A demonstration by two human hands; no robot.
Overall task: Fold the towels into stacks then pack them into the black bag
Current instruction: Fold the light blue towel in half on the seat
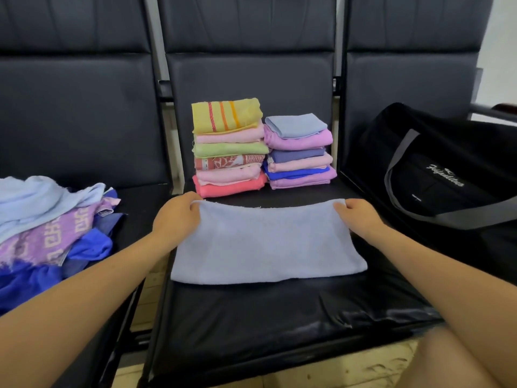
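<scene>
Hands pinch far corners of pale blue towel (pixel 265 245) on mid seat (pixel 279 317): left hand (pixel 176 217), right hand (pixel 361 217). Two folded stacks (pixel 229 147) behind it; black bag (pixel 447 169) on seat to right; unfolded pile (pixel 47 219) on left.

Flat towel (pixel 267 243) before two stacks (pixel 261 148); loose pile (pixel 47 219) left, bag (pixel 447 169) right.

One head-worn camera looks forward and down, close over the middle seat (pixel 251 317); both forearms reach in from the bottom corners, seat backs (pixel 249 65) fill the top.
</scene>
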